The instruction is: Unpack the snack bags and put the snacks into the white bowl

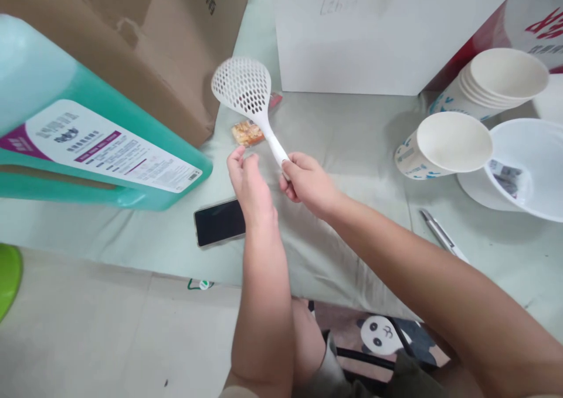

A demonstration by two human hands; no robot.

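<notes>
A white skimmer (244, 88) with a perforated bowl is held up over the table, its bowl pointing away to the upper left. My right hand (307, 182) is closed around the end of its handle. Just left of the handle, my left hand (251, 181) is raised with its fingers apart and slightly bent, holding nothing. Beneath the bowl lies a small snack packet (247, 133), partly covered by the skimmer. A dark phone (219, 222) rests on the cloth by my left wrist, which hides its right end.
Left stand a large green jug (145, 134) and a cardboard box (189, 46). A white box (352, 40) is behind. At right are a paper cup (453, 143), stacked cups (505, 75), a white bowl (539, 163) holding a small packet, and a grey pen-like tool (442, 234).
</notes>
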